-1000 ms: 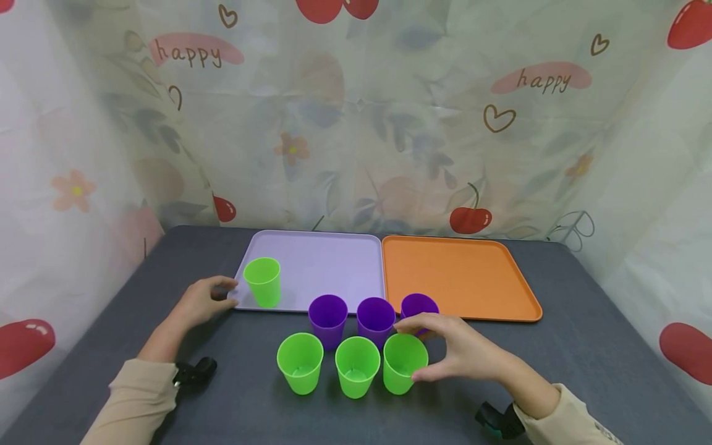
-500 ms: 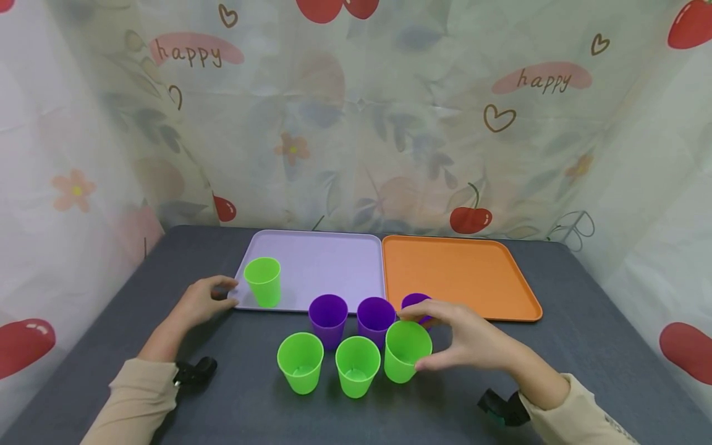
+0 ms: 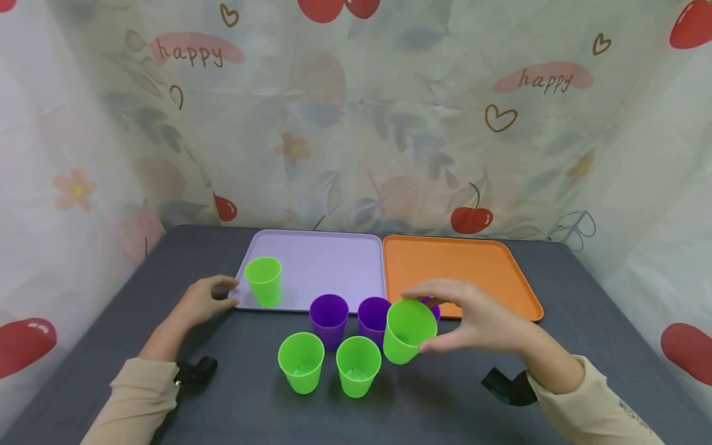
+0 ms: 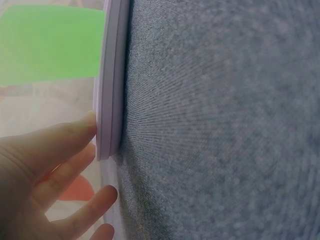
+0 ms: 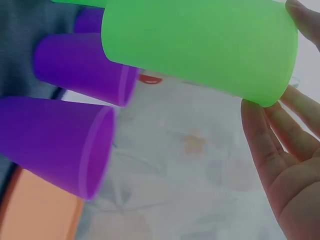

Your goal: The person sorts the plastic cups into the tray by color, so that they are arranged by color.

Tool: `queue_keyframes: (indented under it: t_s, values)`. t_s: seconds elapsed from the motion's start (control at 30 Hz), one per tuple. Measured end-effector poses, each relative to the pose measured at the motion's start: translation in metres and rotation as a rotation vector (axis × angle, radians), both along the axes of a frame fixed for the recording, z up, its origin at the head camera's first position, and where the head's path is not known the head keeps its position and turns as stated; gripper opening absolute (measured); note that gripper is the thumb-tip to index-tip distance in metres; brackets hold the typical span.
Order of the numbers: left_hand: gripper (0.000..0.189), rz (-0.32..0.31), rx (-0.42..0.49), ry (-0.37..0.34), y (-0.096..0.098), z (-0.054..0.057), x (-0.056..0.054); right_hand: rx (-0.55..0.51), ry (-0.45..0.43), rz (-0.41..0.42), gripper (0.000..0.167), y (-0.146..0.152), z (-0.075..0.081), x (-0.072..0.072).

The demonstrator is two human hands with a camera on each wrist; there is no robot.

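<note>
A green cup (image 3: 409,330) is lifted and slightly tilted, its rim held between the thumb and fingers of my right hand (image 3: 478,318). In the right wrist view that green cup (image 5: 200,45) appears sideways, fingertips at its rim. Two more green cups (image 3: 301,364) (image 3: 358,369) stand on the table, with purple cups (image 3: 328,321) (image 3: 371,320) behind them. A third purple cup (image 3: 432,308) is mostly hidden by my right hand. My left hand (image 3: 200,301) touches the near left corner of the lilac tray (image 3: 328,266) with loosely bent fingers; another green cup (image 3: 264,283) stands on that tray.
Right beside the lilac tray lies an orange tray (image 3: 450,272). Both lie at the back of the dark grey table (image 3: 222,408). A printed curtain (image 3: 361,123) hangs behind and along both sides. A cable (image 3: 578,228) shows at the back right corner.
My right hand has raised the rightmost green cup off the table and moved it away from me, up in front of the purple cups. The left hand has stayed in place.
</note>
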State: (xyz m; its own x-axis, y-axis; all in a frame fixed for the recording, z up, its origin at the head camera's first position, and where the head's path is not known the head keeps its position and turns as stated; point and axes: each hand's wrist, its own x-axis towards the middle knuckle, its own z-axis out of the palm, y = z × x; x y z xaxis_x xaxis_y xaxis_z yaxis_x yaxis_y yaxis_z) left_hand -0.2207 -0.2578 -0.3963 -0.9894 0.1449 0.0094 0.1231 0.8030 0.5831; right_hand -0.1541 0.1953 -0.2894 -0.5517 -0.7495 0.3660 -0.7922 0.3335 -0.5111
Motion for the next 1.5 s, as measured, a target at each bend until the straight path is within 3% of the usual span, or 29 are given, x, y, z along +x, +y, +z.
queue_keyframes:
  t_s: [0.17, 0.57, 0.97, 1.5]
  values:
    - [0.042, 0.004, -0.003, -0.006, 0.000, 0.000, 0.000, -0.054, 0.058, 0.038, 0.060, -0.002, 0.012, -0.005]
    - [0.041, 0.007, -0.013, -0.007, 0.000, 0.000, 0.000, -0.050, 0.114, -0.001, 0.059, -0.011, 0.028, -0.023]
    - [0.042, 0.016, -0.014, -0.016, 0.002, 0.000, 0.001, -0.044, -0.002, -0.042, 0.057, -0.025, 0.034, -0.039]
    - [0.042, 0.018, -0.013, -0.015, 0.002, 0.001, 0.000, -0.039, -0.044, -0.063, 0.056, -0.049, 0.031, -0.068]
